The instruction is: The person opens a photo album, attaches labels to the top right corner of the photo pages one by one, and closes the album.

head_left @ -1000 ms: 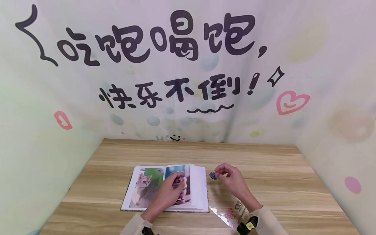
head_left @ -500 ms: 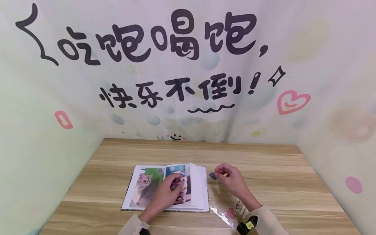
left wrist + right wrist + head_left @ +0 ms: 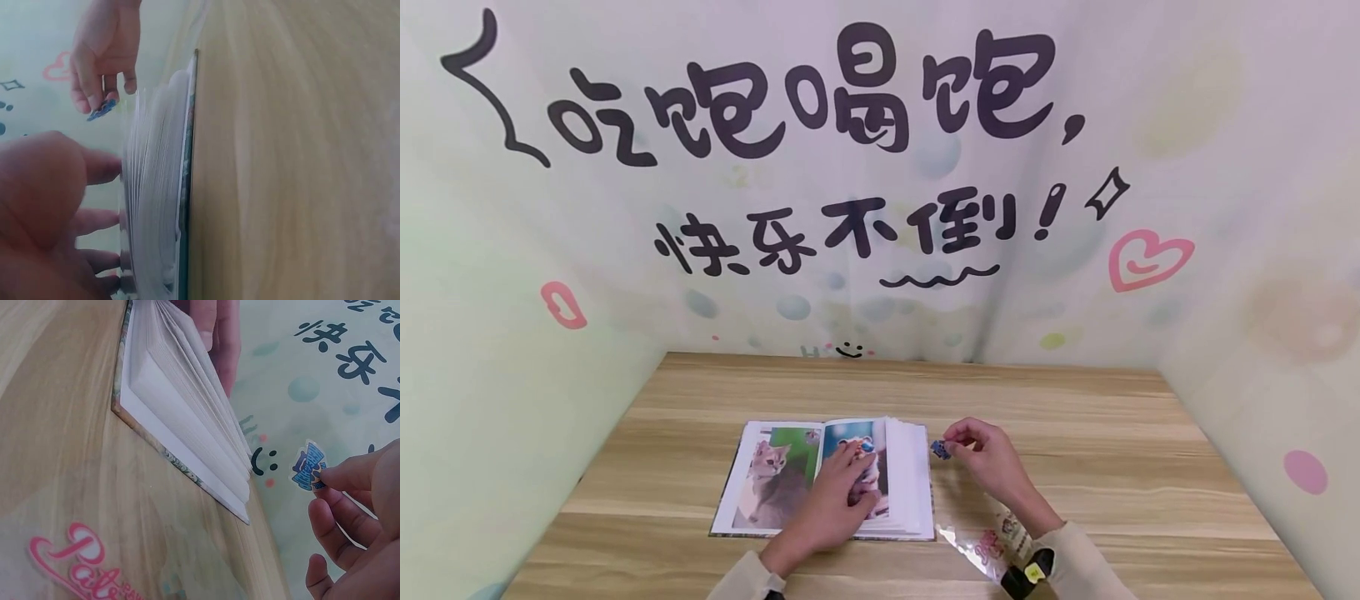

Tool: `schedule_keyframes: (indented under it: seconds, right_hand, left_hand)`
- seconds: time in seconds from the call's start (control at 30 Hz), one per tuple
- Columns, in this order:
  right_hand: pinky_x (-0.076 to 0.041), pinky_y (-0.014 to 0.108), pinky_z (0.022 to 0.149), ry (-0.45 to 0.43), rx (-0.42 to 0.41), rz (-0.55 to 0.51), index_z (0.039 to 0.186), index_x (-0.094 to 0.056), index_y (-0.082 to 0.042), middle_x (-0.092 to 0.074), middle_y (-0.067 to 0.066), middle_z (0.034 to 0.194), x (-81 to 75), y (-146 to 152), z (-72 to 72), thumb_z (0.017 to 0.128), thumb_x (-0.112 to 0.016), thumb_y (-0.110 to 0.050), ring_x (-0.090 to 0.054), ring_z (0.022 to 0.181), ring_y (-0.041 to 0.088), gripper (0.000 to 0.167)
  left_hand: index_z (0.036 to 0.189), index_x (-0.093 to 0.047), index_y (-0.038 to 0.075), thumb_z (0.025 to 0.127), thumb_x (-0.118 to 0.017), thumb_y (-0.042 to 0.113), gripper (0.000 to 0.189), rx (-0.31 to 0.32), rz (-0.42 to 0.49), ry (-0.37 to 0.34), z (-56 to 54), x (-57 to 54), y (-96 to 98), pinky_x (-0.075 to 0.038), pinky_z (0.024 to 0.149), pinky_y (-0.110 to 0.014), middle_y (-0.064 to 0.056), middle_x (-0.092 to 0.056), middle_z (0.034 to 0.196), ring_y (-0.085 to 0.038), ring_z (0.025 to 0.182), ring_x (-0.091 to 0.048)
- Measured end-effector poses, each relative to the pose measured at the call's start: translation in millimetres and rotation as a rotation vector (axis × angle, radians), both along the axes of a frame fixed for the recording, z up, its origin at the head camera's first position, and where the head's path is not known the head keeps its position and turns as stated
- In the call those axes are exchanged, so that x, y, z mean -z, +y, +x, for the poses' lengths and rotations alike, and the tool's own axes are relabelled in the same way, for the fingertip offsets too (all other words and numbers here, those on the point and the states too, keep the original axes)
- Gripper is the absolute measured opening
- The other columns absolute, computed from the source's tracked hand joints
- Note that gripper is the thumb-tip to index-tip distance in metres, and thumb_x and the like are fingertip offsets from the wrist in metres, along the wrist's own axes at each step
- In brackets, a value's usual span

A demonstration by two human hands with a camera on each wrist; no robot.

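An open photo album (image 3: 916, 496) with cat pictures lies on the table. My left hand (image 3: 835, 504) rests on its right page, fingers extended over the picture. Beside those fingertips shows a small blue and orange patch (image 3: 867, 443), partly covered, which looks like a sticker on the page. To the right of the album, my right hand (image 3: 992, 467) pinches a small blue sticker (image 3: 309, 467) between thumb and finger, held above the table. The left wrist view shows the left fingers touching the top page of the thick stack of leaves (image 3: 153, 187).
A clear plastic packet (image 3: 988, 546) with pink lettering lies on the wooden table (image 3: 1037, 387), in front of the right forearm. A printed cloth (image 3: 850, 317) with black writing hangs behind the table and along both sides.
My left hand's fingers have gone from bent together over the right page to straight and spread on it. The right hand keeps its sticker and has shifted slightly left.
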State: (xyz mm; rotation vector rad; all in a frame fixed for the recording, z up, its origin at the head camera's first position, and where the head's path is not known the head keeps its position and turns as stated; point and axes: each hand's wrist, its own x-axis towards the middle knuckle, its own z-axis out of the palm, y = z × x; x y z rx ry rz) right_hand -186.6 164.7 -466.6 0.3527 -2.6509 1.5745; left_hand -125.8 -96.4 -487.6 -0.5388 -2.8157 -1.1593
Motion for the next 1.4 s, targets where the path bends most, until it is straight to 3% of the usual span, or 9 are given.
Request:
schedule_keyframes:
  seconds: [0.13,0.4,0.73,1.07,1.27,1.4]
  right_hand:
    - [-0.045,0.023,0.067,0.007,-0.005,-0.01,0.089,-0.07,-0.01,-0.069,0.0,0.081,1.2,-1.7,-0.9,0.086,-0.071,0.002,-0.059,0.073,0.01,0.013]
    - [-0.047,0.023,0.069,-0.018,-0.015,-0.047,0.089,-0.071,-0.01,-0.07,0.004,0.082,2.7,-8.8,-3.0,0.085,-0.073,0.001,-0.06,0.073,0.01,0.011]
    - [-0.048,0.022,0.066,-0.03,-0.047,-0.085,0.09,-0.07,-0.006,-0.069,0.006,0.082,2.1,-27.3,-13.2,0.086,-0.071,0.002,-0.06,0.074,0.013,0.009]
    - [-0.048,0.021,0.062,-0.073,-0.047,-0.113,0.095,-0.07,0.0,-0.071,0.005,0.082,6.4,-52.2,-26.7,0.087,-0.069,0.005,-0.061,0.074,0.013,0.009]
    - [-0.048,0.022,0.063,-0.094,-0.049,-0.126,0.096,-0.07,-0.001,-0.071,0.005,0.083,10.6,-63.2,-32.9,0.089,-0.068,0.002,-0.062,0.075,0.014,0.008]
    - [-0.048,0.023,0.064,-0.107,-0.042,-0.137,0.095,-0.07,-0.003,-0.071,0.006,0.083,12.3,-71.2,-36.7,0.089,-0.068,0.001,-0.062,0.074,0.013,0.008]
  left_hand:
    - [0.148,-0.046,0.011,0.094,-0.064,0.036,0.063,0.011,-0.086,-0.018,2.1,1.4,2.7,-0.016,0.114,-0.068,-0.029,-0.028,0.156,-0.05,0.146,-0.019]
    - [0.157,-0.029,0.015,0.099,-0.05,0.048,0.07,0.024,-0.241,-0.097,6.0,0.9,6.6,-0.006,0.118,-0.063,-0.022,-0.009,0.164,-0.042,0.151,-0.004]
    - [0.158,-0.026,0.015,0.101,-0.046,0.05,0.07,0.038,-0.222,-0.094,6.6,7.7,7.7,-0.001,0.117,-0.065,-0.023,-0.005,0.164,-0.043,0.151,0.001]
    - [0.159,-0.024,0.019,0.101,-0.043,0.053,0.07,0.01,-0.312,-0.11,1.7,19.3,8.6,0.0,0.119,-0.059,-0.015,0.0,0.166,-0.035,0.152,0.004]
    - [0.158,-0.025,0.018,0.101,-0.043,0.053,0.07,0.014,-0.324,-0.102,2.0,19.1,8.3,-0.001,0.119,-0.06,-0.016,-0.002,0.166,-0.037,0.152,0.003]
    - [0.158,-0.025,0.016,0.101,-0.043,0.05,0.069,0.029,-0.317,-0.109,2.8,13.3,8.4,-0.002,0.119,-0.061,-0.018,-0.004,0.166,-0.039,0.152,0.001]
